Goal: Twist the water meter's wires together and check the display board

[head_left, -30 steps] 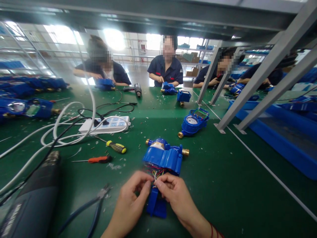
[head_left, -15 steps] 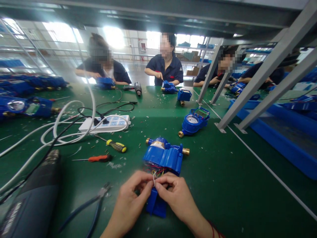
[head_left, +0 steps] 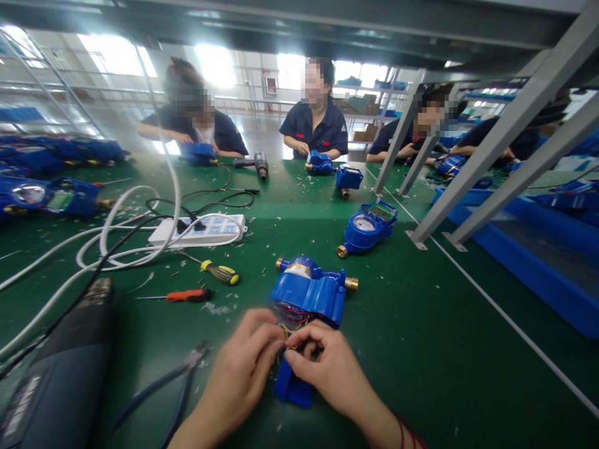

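An opened blue water meter [head_left: 306,292] with brass ends lies on the green table [head_left: 421,324] in front of me. Red and yellow wires [head_left: 292,319] spill from its near side. My left hand [head_left: 246,371] and my right hand [head_left: 322,368] meet just below the meter, fingertips pinched together on those wires. A loose blue cover part [head_left: 291,386] lies under and between both hands, partly hidden.
Blue-handled pliers [head_left: 163,390], a heat gun [head_left: 60,368], an orange screwdriver [head_left: 187,295], a yellow-black screwdriver [head_left: 219,272] and a power strip [head_left: 206,229] with white cables lie left. Another blue meter [head_left: 367,227] sits beyond. Several seated people work opposite. Grey frame legs [head_left: 491,149] and a blue bin [head_left: 528,262] stand right.
Both hands have shifted slightly up toward the meter, fingers closing tighter on the wires; the white wire end seen sticking up between the fingertips before is no longer visible.
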A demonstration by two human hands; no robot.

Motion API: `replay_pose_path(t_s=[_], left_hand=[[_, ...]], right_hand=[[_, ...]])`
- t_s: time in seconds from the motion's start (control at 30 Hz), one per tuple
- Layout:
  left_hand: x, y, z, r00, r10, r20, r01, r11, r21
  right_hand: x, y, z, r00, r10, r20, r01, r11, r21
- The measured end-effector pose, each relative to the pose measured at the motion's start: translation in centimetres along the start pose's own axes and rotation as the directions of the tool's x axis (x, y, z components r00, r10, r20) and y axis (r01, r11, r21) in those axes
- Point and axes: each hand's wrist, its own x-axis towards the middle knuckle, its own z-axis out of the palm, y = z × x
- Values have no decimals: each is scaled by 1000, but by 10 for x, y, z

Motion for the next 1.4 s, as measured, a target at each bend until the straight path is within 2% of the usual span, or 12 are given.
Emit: replay_pose_path(t_s=[0.13,0.3,0.43,0.57,0.77,0.97,1.17,1.4], left_hand=[[-2,-2,-2,998,55,32,-57,996,69],[0,1,-2,997,7,78,-8,1000,20],[0,0,-1,1000,11,28,-12,1000,5],[-5,-3,-2,993,91,-75,-87,995,50],[-5,-2,-3,957,278,-83,-251,936,248],[-5,-2,2,944,318,-85,-289,926,244],[-6,1,5,962,262,-76,-251,960,127],[-3,2,6,992,12,-125,-12,1000,8]], right_hand=[[4,-5,2,1000,-11,1,11,998,-64],[8,-6,-1,999,20,44,-19,999,-36],[9,-1,-1,997,45,60,-47,998,35],[9,5,1,998,45,41,-48,996,71],[9,7,3,998,56,19,-57,995,76],[7,5,3,999,52,-6,-52,998,46],[5,0,2,999,26,-25,-26,1000,8],[6,-3,3,998,61,-14,-62,998,-25]])
